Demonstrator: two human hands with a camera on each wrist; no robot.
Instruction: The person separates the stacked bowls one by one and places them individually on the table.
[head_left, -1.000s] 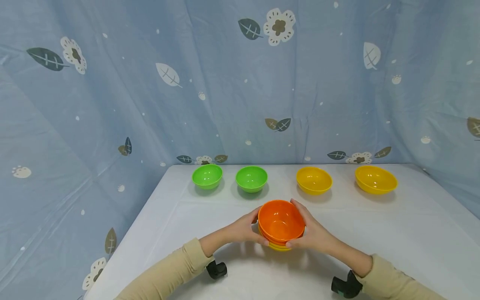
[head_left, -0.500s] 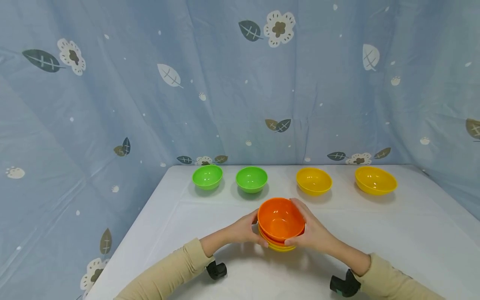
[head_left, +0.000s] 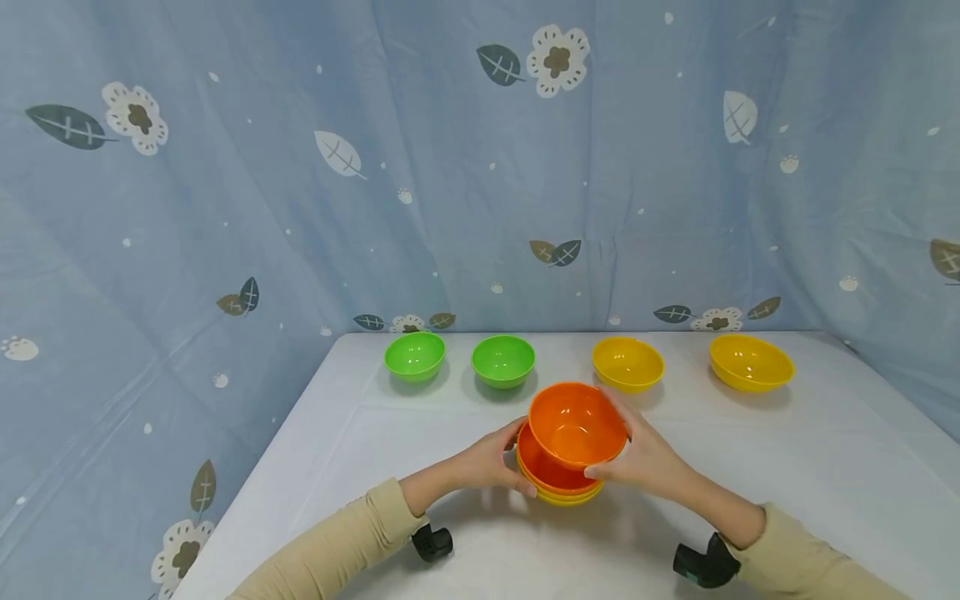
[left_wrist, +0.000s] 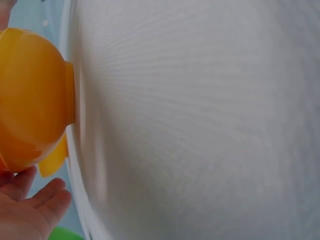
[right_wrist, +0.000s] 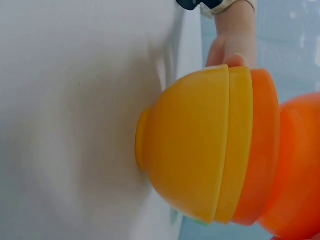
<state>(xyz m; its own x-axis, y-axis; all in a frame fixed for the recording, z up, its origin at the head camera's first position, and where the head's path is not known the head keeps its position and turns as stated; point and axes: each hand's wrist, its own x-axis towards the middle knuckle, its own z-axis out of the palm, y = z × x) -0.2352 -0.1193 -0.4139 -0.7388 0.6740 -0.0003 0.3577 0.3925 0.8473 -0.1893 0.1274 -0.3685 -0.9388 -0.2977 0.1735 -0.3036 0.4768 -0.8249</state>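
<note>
Faces a blue patterned curtain [head_left: 420,167], well beyond both grips. Works over a white-covered table [head_left: 510,554], beneath them. Wears beige sleeves [head_left: 337,542], leading up to each grip from below. Holds a stack of bowls [right_wrist: 215,145], two yellow under one orange, in the left hand [head_left: 491,461], half open, thumb and fingers curved round its side; cannot tell whether its foot touches the cloth. Grips the upper orange bowl [head_left: 573,425] in the right hand [head_left: 645,458], parted to the bowl's width, slightly tilted, partly over the stack. Has two yellow bowls [head_left: 628,364] beyond the right grip, two smaller green bowls [head_left: 503,362] beyond the left, black wrist devices [head_left: 432,542] beneath the cuffs.
</note>
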